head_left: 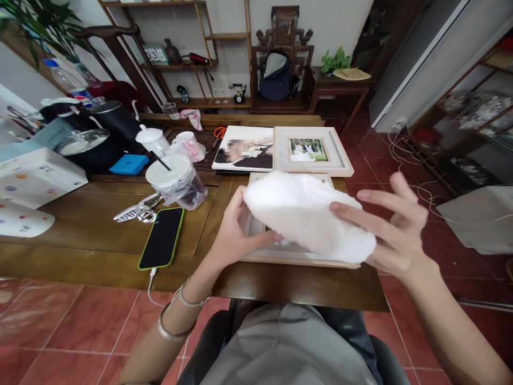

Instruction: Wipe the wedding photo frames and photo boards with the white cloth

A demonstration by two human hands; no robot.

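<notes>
A thick, soft white cloth [304, 216], folded into a pad, is held up between my two hands. My left hand [236, 232] grips its left end, the thumb below and the fingers partly hidden behind it. On the right end, my right hand [396, 235] has a fingertip pressed on the top face and other fingers raised or at the edge. Under the cloth a pale wooden picture frame [308, 263] lies flat on the table, mostly covered from view. Behind it lie another frame with a small photo [308, 150] and a large photo print [244, 149].
Left on the wooden table [100, 224] are a charging phone [162, 238], a bunch of keys [140, 208], a lidded drink cup [176, 179], a blue box [129, 164] and orange scissors [219, 133]. The table's front edge runs close to my lap. Shelves stand at the back.
</notes>
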